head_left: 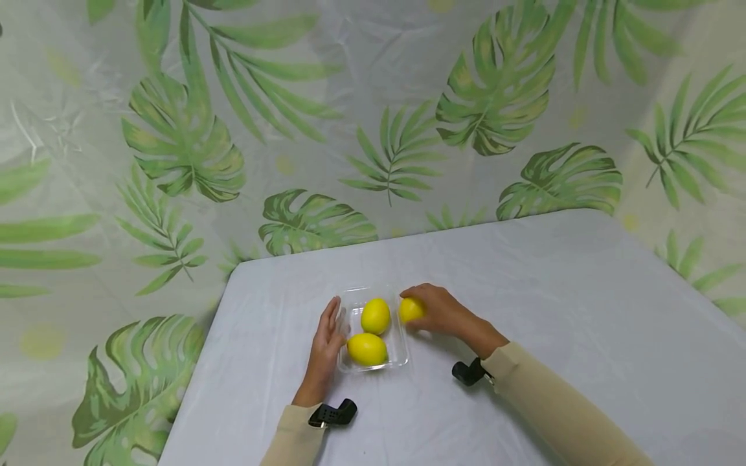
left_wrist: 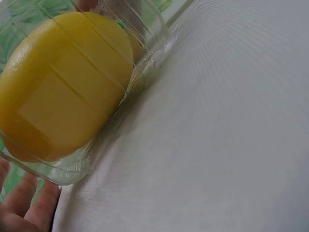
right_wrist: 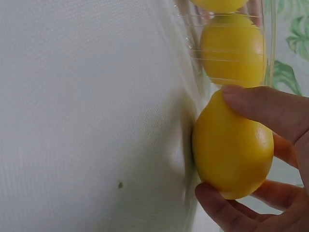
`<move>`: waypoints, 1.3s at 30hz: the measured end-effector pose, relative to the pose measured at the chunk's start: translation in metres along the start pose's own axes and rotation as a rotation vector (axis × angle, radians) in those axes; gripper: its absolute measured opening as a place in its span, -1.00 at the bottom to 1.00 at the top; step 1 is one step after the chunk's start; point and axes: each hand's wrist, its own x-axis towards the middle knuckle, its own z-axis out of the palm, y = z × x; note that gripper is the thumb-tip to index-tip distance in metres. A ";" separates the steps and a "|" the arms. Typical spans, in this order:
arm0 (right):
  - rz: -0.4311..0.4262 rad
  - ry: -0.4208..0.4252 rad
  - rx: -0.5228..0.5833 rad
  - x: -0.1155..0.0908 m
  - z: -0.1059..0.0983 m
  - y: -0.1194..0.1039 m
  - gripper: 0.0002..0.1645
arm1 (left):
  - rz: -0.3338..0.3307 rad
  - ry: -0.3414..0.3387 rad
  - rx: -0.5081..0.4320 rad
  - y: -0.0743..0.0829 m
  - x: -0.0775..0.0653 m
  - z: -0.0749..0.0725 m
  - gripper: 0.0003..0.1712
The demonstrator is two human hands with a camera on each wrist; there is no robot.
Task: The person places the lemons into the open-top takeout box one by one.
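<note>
A clear plastic container (head_left: pixel 398 353) stands on the table with two lemons in it: one lemon (head_left: pixel 375 316) towards the back, the other lemon (head_left: pixel 367 349) at the front. Along the container's left side lies my left hand (head_left: pixel 323 346), its fingers fairly straight and touching the wall. In the left wrist view the front lemon (left_wrist: pixel 67 87) shows through the plastic, with my left fingers (left_wrist: pixel 41 205) beside it. Just right of the container my right hand (head_left: pixel 440 310) grips a third lemon (right_wrist: pixel 234 145) between thumb and fingers, at table level.
A white cloth covers the table (head_left: pixel 524 278). Behind it hangs a leaf-patterned curtain (head_left: pixel 402 116). A black wrist camera (head_left: pixel 333 413) sits on the left wrist, and another black camera (head_left: pixel 468 372) on the right. A small dark speck (right_wrist: pixel 120 185) marks the cloth.
</note>
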 end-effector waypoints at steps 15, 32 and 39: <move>-0.011 0.099 0.060 -0.004 -0.022 0.006 -0.30 | 0.023 0.001 -0.036 0.002 -0.002 0.003 -0.17; -0.103 0.200 0.156 0.007 -0.036 -0.015 -0.32 | -0.012 -0.017 0.010 0.031 -0.004 0.008 -0.18; -0.141 0.183 0.209 0.016 -0.032 -0.027 -0.34 | -0.027 -0.018 0.013 0.031 -0.004 0.008 -0.18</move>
